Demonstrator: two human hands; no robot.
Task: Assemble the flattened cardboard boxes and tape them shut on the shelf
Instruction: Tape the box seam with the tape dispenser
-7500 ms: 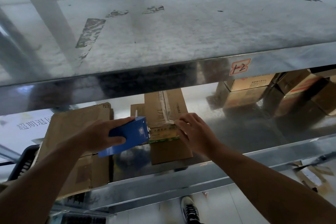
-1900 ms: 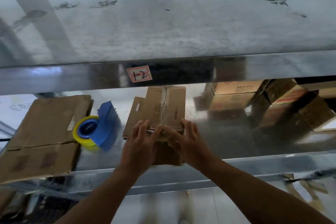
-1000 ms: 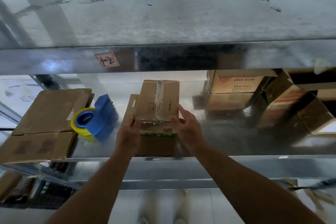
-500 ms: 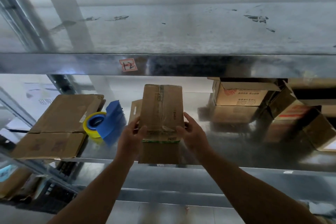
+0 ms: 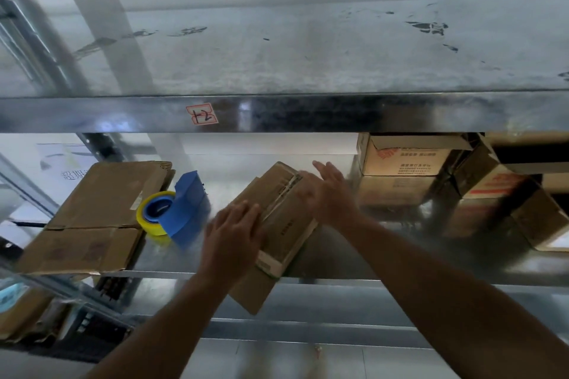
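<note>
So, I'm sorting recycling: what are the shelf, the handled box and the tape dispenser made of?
Shelf: metal, probably galvanised steel, shiny; it mirrors the stacked boxes. Cardboard box: brown matte cardboard, tape strip along its seam. Tape dispenser: blue, evenly coloured, likely plastic.

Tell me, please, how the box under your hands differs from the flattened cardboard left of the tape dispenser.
The taped box is folded up, with tape along its top seam; the flattened cardboard lies flat, unassembled. The taped box sits skewed, its near end over the shelf edge, under the left hand and right hand; the flattened cardboard is untouched. Both are brown card on the same shelf.
</note>
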